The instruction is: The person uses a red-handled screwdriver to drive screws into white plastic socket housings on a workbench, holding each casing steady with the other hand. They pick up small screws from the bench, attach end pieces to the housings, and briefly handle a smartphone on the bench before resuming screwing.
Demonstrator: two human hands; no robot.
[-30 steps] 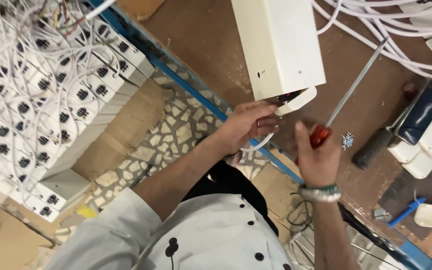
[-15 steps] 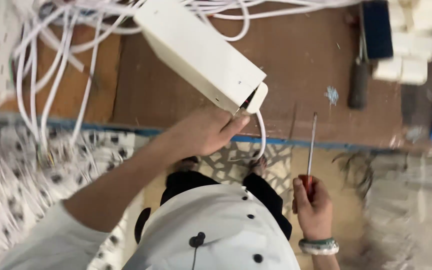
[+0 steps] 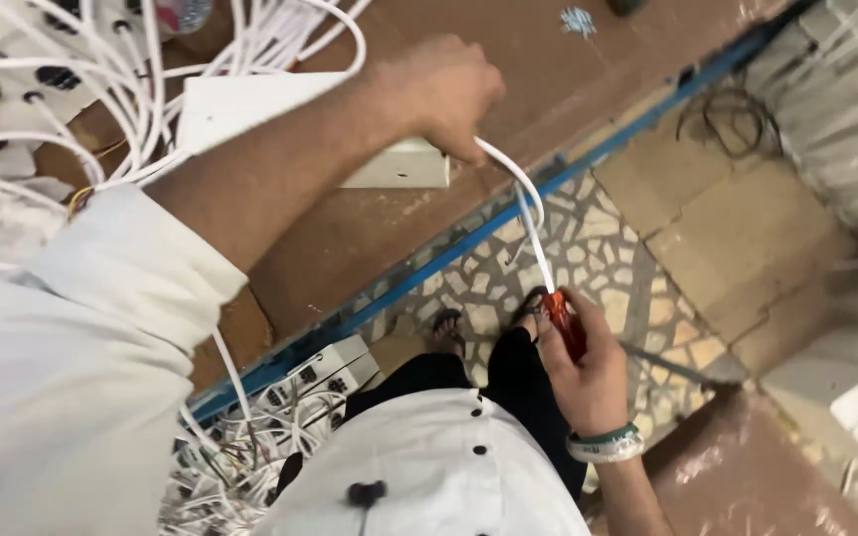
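On brown table (image 3: 588,89), left hand (image 3: 444,94) clamps end of white box (image 3: 300,124), cord (image 3: 513,179) curling out below. Past table edge, over mosaic floor (image 3: 628,268), right hand (image 3: 583,372) fists red-handled screwdriver (image 3: 553,293), shaft up.

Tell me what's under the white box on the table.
The white box lies on the brown table, with the left hand on it. White cables crowd its far end; the forearm covers the middle.
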